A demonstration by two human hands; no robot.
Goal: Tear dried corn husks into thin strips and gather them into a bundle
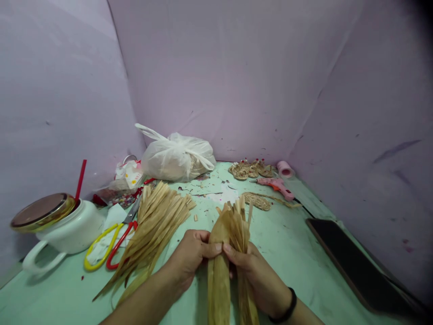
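Observation:
My left hand (pixel 194 255) pinches the edge of a wide, flat dried leaf strip (pixel 219 284), thumb on top. Close against it, my right hand (pixel 252 271) is closed around a bundle of narrower dried leaf strips (pixel 239 225), its thumb tip meeting the wide strip beside my left thumb. The strips stand up above my hands and hang down past the lower edge of the view. Fingers behind the strips are partly hidden. On the table left of my hands lies a loose pile of dried leaf strips (pixel 158 221).
Left are scissors (pixel 117 241) with yellow and red handles and a white mug (pixel 72 228) with a lid leaning on it. A tied white plastic bag (pixel 177 158) sits at the back. Right are a pink glue gun (pixel 275 186), braided coils (pixel 252 169), twine (pixel 259 201) and a dark phone-like slab (pixel 355 266).

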